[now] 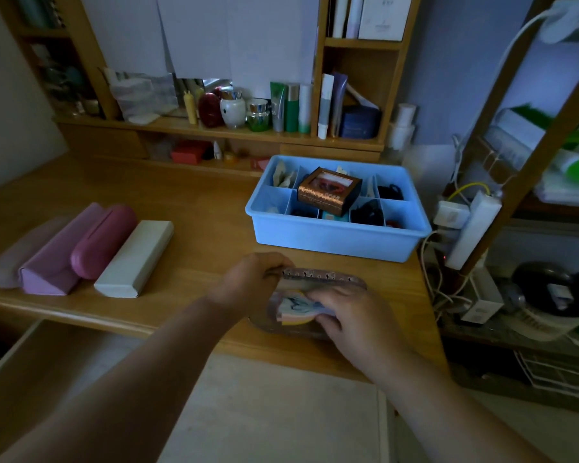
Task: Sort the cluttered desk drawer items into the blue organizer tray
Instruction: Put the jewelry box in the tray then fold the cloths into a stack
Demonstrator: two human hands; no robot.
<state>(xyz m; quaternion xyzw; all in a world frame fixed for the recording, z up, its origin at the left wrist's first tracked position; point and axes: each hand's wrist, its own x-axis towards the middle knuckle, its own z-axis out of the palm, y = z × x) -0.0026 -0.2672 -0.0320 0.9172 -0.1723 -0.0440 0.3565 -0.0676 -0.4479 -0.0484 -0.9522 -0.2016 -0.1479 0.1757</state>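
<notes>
Nearest the front edge of the desk (188, 208), toward its right corner, lies a clear pouch (315, 285) with a patterned top strip. The left hand (248, 282) pinches the left end of that strip with curled fingers. The right hand (355, 322) has its fingers curled round a stack of pastel paper notes (296, 310) at the mouth of the pouch. At the left front edge, four glasses cases (81, 248) lie side by side, touching: pale lilac, purple, pink, white. Behind the hands, near the right edge, stands the blue tray (338, 242), divided into compartments that hold small dark items. A copper-trimmed box (328, 190) rests tilted across its centre dividers. Along the back edge, a shelf (214, 128) carries bottles and jars.
</notes>
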